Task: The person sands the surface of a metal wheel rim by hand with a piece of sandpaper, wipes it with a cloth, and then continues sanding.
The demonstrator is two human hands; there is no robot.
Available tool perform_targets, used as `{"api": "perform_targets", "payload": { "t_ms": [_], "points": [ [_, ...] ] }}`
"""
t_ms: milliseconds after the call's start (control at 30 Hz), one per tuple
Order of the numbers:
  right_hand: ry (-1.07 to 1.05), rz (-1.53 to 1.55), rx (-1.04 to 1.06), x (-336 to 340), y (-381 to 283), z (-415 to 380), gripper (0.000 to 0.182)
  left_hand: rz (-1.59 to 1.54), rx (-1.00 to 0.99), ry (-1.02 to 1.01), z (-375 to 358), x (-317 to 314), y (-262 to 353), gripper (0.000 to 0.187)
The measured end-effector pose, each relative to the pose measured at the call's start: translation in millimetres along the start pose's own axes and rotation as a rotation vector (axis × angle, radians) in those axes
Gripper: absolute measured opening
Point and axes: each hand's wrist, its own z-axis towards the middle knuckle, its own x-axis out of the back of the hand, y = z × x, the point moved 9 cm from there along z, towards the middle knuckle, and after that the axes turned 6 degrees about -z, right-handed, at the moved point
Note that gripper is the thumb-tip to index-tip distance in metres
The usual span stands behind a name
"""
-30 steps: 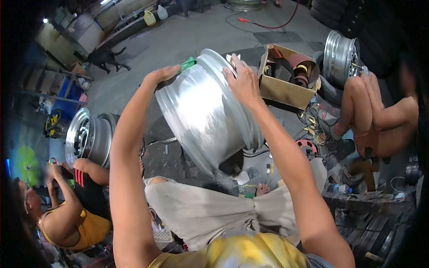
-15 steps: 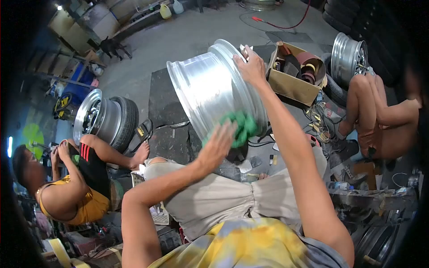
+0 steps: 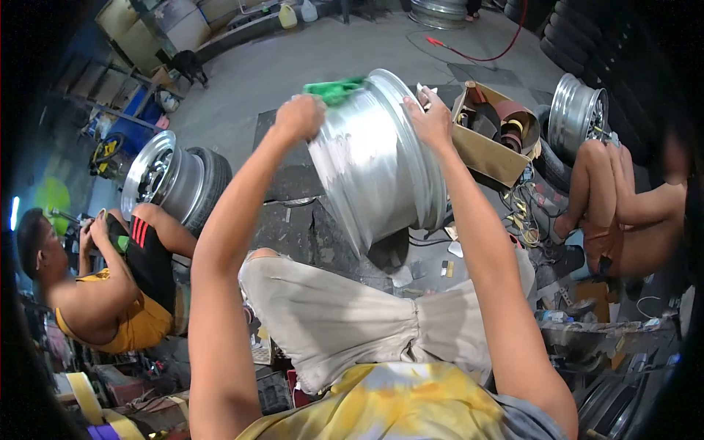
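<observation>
A shiny bare-metal wheel rim [image 3: 370,158] stands in front of my knees, tilted a little, its barrel facing me. My left hand [image 3: 299,119] is at the upper left of the barrel, fingers closed on a green cloth [image 3: 336,90] that spreads over the top and is smeared by motion. At the far right edge my right hand [image 3: 431,123] grips the rim's lip. Something small and white shows by its fingertips; I cannot make out what it is.
Right of the rim stands a cardboard box [image 3: 488,163] holding sanding rolls. A person [image 3: 110,286] sits at left near a wheel with a tyre [image 3: 172,180]. Another person [image 3: 623,198] sits at right beside a second rim [image 3: 576,110]. Cables [image 3: 517,213] lie on the floor.
My left hand has moved with the green cloth from the rim's lower near side up to its top left. My right hand stays on the lip. The view has shifted slightly.
</observation>
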Motion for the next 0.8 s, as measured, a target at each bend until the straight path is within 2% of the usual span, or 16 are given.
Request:
{"api": "perform_targets", "payload": {
  "t_ms": [67, 100, 167, 233, 267, 300, 367, 500, 567, 667, 800],
  "points": [
    [0.094, -0.011, -0.032, 14.6, 1.5, -3.5, 0.067, 0.020, 0.088, 0.145, 84.7, -26.9, -72.5, 0.037],
    [0.111, 0.012, -0.048, 19.1, -1.4, -6.8, 0.059, 0.011, 0.090, 0.145, 82.6, -22.1, -67.9, 0.037],
    [0.171, 0.041, 0.008, 22.6, -1.6, -7.5, 0.054, -0.387, 0.527, 0.195, 57.8, -9.4, -86.6, 0.037],
    [0.301, 0.037, 0.146, 29.9, -7.7, -11.8, 0.038, -0.440, 0.592, 0.216, 55.0, -16.3, -85.3, 0.038],
    [0.294, 0.036, 0.150, 28.1, -5.5, -11.5, 0.038, -0.494, 0.650, 0.247, 52.2, -17.6, -88.0, 0.039],
    [0.295, 0.038, 0.174, 30.1, -8.5, -12.8, 0.035, -0.504, 0.657, 0.247, 56.3, -17.8, -89.3, 0.039],
    [0.354, 0.011, 0.281, 43.2, -32.0, -25.2, 0.030, -0.442, 0.698, 0.080, 67.8, -28.4, -91.8, 0.038],
    [0.342, -0.136, 0.427, 50.6, -63.2, -87.7, 0.029, -0.525, 0.736, 0.125, 48.1, -23.6, -81.5, 0.036],
    [0.174, -0.209, 0.532, 27.9, -75.7, -118.2, 0.028, -0.541, 0.740, 0.247, 38.2, -10.8, -77.3, 0.034],
    [0.037, -0.194, 0.629, -1.8, -94.2, -138.4, 0.030, -0.532, 0.727, 0.251, 44.1, -12.3, -79.5, 0.032],
    [-0.022, -0.294, 0.619, -22.1, -104.3, -141.5, 0.034, -0.597, 0.763, 0.265, 39.5, -14.3, -83.5, 0.032]
  ]
}}
